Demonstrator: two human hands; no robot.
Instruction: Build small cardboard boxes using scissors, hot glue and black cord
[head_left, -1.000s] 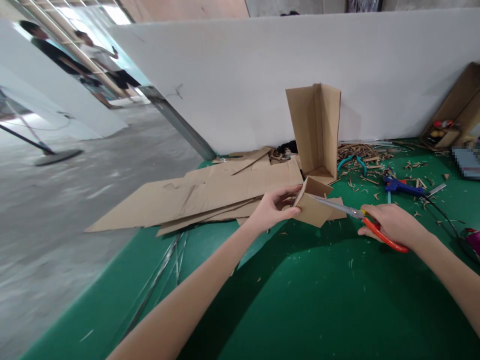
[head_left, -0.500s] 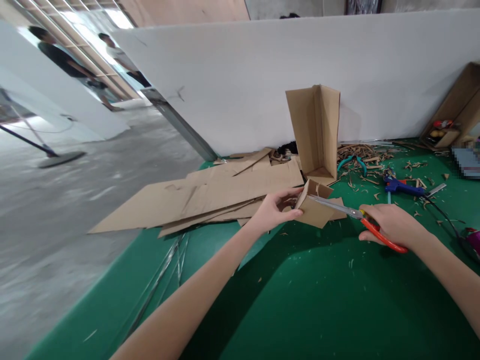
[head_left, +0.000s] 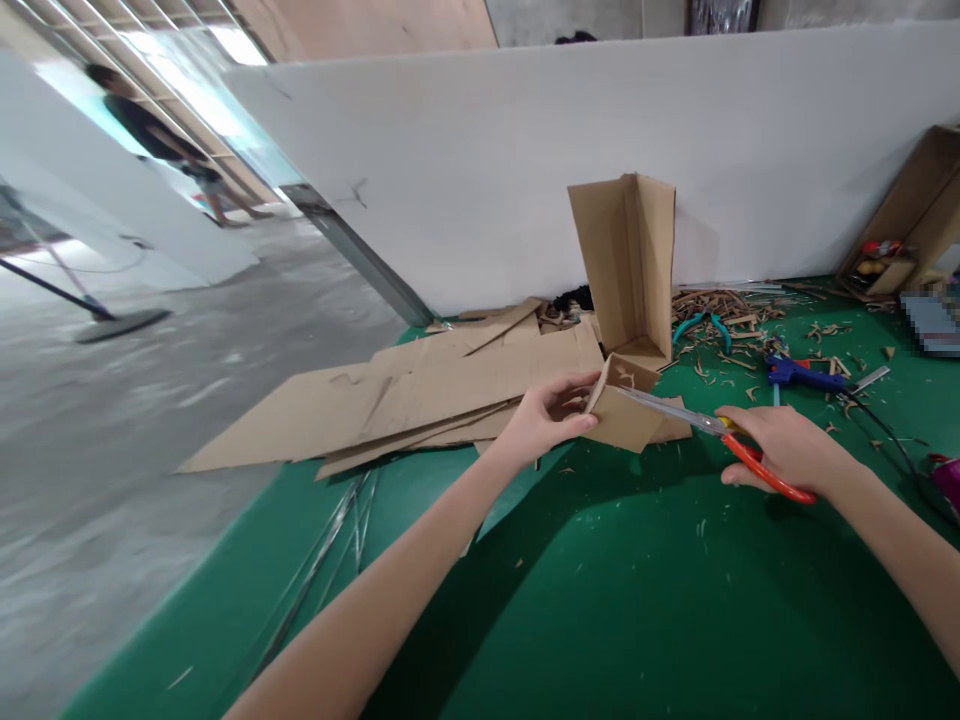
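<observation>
Fingers of the left hand are pinched on the cardboard box from the left, its rim met by leftward-pointing scissors clasped in the right hand.

Left hand on a folded cardboard piece — red-handled scissors in the right hand, blades at its upper edge.

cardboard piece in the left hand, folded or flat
Folded: the cardboard piece in the left hand has panels standing at angles to one another, with a hollow between them.
</observation>
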